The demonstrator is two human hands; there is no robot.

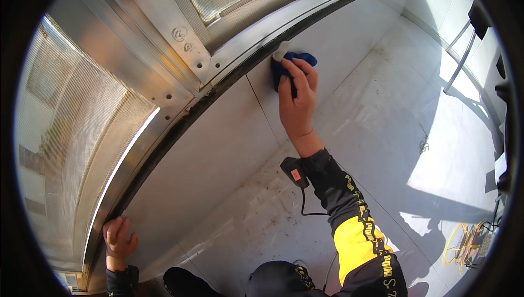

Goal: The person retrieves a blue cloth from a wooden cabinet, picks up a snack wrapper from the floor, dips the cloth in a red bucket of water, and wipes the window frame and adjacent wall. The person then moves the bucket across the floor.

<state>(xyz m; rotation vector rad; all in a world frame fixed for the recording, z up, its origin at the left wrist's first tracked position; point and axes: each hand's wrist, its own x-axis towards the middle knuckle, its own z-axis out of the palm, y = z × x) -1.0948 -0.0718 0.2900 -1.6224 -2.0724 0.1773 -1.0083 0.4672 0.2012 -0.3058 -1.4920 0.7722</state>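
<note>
My right hand (299,92) is closed around a dark blue cloth (280,71), pressed to the pale tiled wall just below the window frame. A whitish piece (281,51) of cloth or paper shows at its upper edge, by the black gap under the frame. At the lower left, my left hand (118,237) rests with its fingertips on the dark lower edge of the metal window frame (163,128); nothing shows in it. Mesh screens fill the frame above.
A black device (294,172) with a cable hangs or lies beside my right wrist. Dirt marks the tiled floor (262,203). A yellow wire reel (462,248) stands at the lower right, a bent metal tube (460,65) at the upper right, and a tangled wire (423,143) lies between.
</note>
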